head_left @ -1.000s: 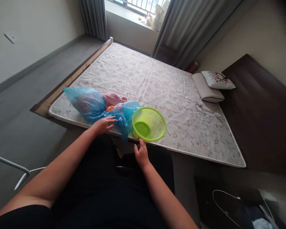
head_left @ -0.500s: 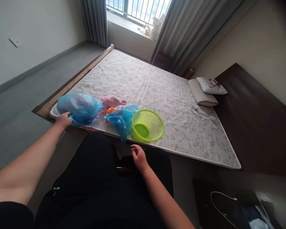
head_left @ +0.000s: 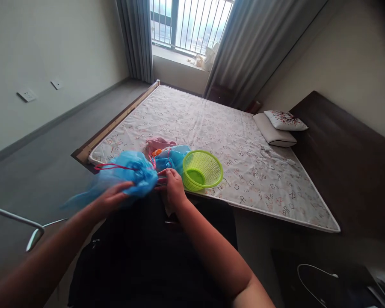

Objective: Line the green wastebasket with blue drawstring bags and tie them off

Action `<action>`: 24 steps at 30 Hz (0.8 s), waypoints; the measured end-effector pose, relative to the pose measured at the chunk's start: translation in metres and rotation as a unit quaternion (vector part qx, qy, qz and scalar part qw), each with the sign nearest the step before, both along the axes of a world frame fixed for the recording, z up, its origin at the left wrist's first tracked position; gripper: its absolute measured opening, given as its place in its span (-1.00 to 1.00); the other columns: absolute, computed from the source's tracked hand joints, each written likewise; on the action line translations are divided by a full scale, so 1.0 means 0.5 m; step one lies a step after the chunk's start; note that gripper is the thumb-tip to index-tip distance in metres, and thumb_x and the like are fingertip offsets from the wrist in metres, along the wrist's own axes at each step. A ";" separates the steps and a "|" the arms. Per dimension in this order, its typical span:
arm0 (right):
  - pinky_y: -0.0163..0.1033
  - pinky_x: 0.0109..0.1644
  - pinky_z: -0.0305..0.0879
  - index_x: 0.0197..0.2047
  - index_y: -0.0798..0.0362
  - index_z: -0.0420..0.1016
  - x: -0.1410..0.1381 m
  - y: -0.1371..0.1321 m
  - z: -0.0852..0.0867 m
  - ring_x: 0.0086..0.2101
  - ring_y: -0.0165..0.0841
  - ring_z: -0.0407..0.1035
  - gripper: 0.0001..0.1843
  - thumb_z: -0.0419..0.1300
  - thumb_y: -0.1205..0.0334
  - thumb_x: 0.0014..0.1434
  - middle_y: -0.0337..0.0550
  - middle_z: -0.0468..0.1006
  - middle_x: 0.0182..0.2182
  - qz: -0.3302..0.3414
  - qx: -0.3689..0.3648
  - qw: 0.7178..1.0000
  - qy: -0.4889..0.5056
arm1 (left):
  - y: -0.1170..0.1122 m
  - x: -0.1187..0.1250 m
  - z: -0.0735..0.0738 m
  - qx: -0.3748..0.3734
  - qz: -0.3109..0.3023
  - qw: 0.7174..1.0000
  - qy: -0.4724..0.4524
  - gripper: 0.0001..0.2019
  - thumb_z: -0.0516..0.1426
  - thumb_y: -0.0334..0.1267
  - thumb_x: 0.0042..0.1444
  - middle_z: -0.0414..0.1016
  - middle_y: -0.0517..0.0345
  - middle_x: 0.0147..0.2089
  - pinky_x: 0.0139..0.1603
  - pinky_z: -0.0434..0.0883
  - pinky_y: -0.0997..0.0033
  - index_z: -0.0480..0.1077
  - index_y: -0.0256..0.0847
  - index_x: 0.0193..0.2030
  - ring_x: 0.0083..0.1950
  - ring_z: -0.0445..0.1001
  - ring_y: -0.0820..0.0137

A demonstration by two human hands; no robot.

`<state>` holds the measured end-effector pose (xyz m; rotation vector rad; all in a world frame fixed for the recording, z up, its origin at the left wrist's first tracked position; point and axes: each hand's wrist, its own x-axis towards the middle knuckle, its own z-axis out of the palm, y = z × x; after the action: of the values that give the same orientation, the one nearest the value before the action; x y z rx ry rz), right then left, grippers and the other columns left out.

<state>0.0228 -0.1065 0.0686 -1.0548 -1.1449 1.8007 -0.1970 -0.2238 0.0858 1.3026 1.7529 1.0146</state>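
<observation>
A blue plastic drawstring bag (head_left: 128,164) with a red cord is tilted over my lap at the mattress edge, its loose end trailing left. My left hand (head_left: 114,197) grips its near side, the fingers partly buried in the plastic. On the bag's right side, my right hand (head_left: 175,185) has its fingers stretched out and apart, the tips at the plastic. A second blue plastic bag (head_left: 179,155) lies just beyond my right hand, beside a lime-green plastic basket (head_left: 205,169). Behind the bags are a pink cloth (head_left: 160,143) and a small orange item (head_left: 157,152).
The letter-printed mattress (head_left: 205,124) spreads out ahead, with pillows (head_left: 272,130) by the dark headboard (head_left: 340,171). A curved metal tube (head_left: 16,216) stands at lower left. A white cable (head_left: 314,267) lies at lower right.
The bag at the left has come off the mattress toward my lap and to the right with my left hand. My right hand has moved up and left to its side.
</observation>
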 end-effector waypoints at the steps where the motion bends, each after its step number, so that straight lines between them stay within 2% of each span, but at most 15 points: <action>1: -0.28 -0.31 0.49 -0.17 0.01 0.43 0.007 0.000 0.011 -0.28 -0.34 0.51 -0.57 0.14 -0.22 0.32 -0.14 0.59 -0.19 -0.017 0.021 1.000 -0.013 | -0.016 0.030 0.002 -0.017 -0.067 0.997 -0.021 -0.47 0.21 0.32 0.00 0.65 0.00 -0.12 -0.02 0.59 0.12 0.59 -0.07 -0.13 -0.04 0.59 0.01; 3: -0.30 -0.22 0.47 -0.14 0.02 0.48 0.039 -0.013 0.022 -0.24 -0.35 0.48 -0.58 0.28 -0.19 0.24 -0.18 0.59 -0.21 -0.007 0.066 0.997 -0.035 | -0.039 0.087 0.010 -0.036 -0.196 0.979 -0.043 -0.53 0.19 0.27 0.10 0.65 0.02 -0.13 0.02 0.56 0.14 0.62 -0.07 -0.16 -0.06 0.58 0.03; 4: -0.30 -0.20 0.45 -0.12 0.02 0.51 0.062 -0.026 0.023 -0.25 -0.35 0.46 -0.56 0.35 -0.18 0.18 -0.20 0.59 -0.23 0.023 0.069 0.997 -0.036 | -0.045 0.113 0.017 -0.037 -0.251 0.966 -0.044 -0.56 0.16 0.23 0.15 0.65 0.02 -0.16 0.02 0.54 0.16 0.63 -0.09 -0.19 -0.09 0.57 0.06; 6: -0.28 -0.25 0.42 -0.10 0.01 0.53 0.118 -0.060 0.020 -0.31 -0.37 0.44 -0.53 0.43 -0.16 0.10 -0.22 0.58 -0.28 0.110 0.027 0.993 -0.021 | -0.049 0.154 0.036 -0.036 -0.333 0.941 -0.041 -0.60 0.13 0.14 0.25 0.64 0.01 -0.15 0.06 0.51 0.19 0.63 -0.12 -0.21 -0.09 0.55 0.09; 8: -0.29 -0.32 0.36 -0.15 0.01 0.54 0.173 -0.096 0.013 -0.39 -0.39 0.39 -0.53 0.48 -0.14 0.05 -0.24 0.56 -0.33 0.155 -0.028 0.988 -0.004 | -0.046 0.179 0.056 -0.040 -0.386 0.921 -0.037 -0.65 0.15 0.07 0.29 0.64 -0.01 -0.06 0.14 0.47 0.21 0.64 -0.12 -0.15 -0.01 0.54 0.09; 11: -0.29 -0.34 0.34 -0.25 0.00 0.50 0.234 -0.132 0.006 -0.44 -0.41 0.35 -0.55 0.50 -0.14 0.00 -0.27 0.52 -0.38 0.097 -0.068 0.993 0.025 | -0.033 0.195 0.071 -0.071 -0.428 0.901 -0.023 -0.64 0.18 0.08 0.30 0.62 -0.03 0.02 0.11 0.45 0.28 0.63 -0.09 0.00 0.01 0.55 0.12; 13: -0.27 -0.34 0.36 -0.28 -0.03 0.45 0.254 -0.140 0.007 -0.45 -0.41 0.34 -0.53 0.50 -0.16 -0.01 -0.29 0.48 -0.40 0.045 -0.067 0.996 0.046 | -0.021 0.201 0.069 -0.072 -0.405 0.911 -0.006 -0.58 0.14 0.16 0.32 0.61 -0.03 -0.06 0.02 0.46 0.31 0.62 -0.11 -0.04 -0.07 0.55 0.16; 16: -0.23 -0.30 0.41 -0.26 -0.05 0.42 0.259 -0.141 0.015 -0.42 -0.38 0.34 -0.53 0.47 -0.19 0.02 -0.28 0.45 -0.39 0.006 -0.030 0.998 0.059 | -0.001 0.219 0.054 -0.039 -0.270 0.962 0.008 -0.43 0.00 0.29 0.36 0.60 0.00 -0.19 -0.06 0.47 0.29 0.59 -0.15 -0.17 -0.15 0.53 0.19; 18: -0.20 -0.27 0.43 -0.25 -0.07 0.41 0.253 -0.144 0.024 -0.40 -0.35 0.35 -0.56 0.42 -0.18 0.07 -0.26 0.44 -0.38 0.004 0.002 0.999 0.052 | 0.010 0.237 0.047 -0.041 -0.197 0.979 -0.008 -0.38 -0.04 0.35 0.34 0.60 0.02 -0.24 -0.10 0.48 0.27 0.57 -0.15 -0.21 -0.17 0.54 0.19; 21: -0.16 -0.23 0.45 -0.21 -0.08 0.39 0.241 -0.154 0.033 -0.38 -0.31 0.37 -0.63 0.35 -0.15 0.15 -0.23 0.45 -0.36 0.002 0.031 0.999 0.034 | 0.019 0.264 0.050 -0.084 -0.193 0.975 -0.065 -0.42 0.12 0.38 0.20 0.64 0.03 -0.20 -0.10 0.52 0.24 0.57 -0.15 -0.17 -0.14 0.59 0.15; 24: -0.13 -0.23 0.49 -0.15 -0.10 0.38 0.237 -0.159 0.031 -0.33 -0.28 0.42 -0.65 0.30 -0.15 0.18 -0.19 0.49 -0.28 -0.016 0.023 0.999 0.021 | 0.015 0.279 0.064 -0.103 -0.193 0.968 -0.119 -0.47 0.31 0.28 0.07 0.68 0.01 -0.11 -0.04 0.55 0.20 0.56 -0.13 -0.06 -0.07 0.62 0.12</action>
<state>0.1413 -0.1860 0.0840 -0.9988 -1.1323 1.7560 -0.0575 -0.2161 0.1177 1.2661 1.3188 0.7119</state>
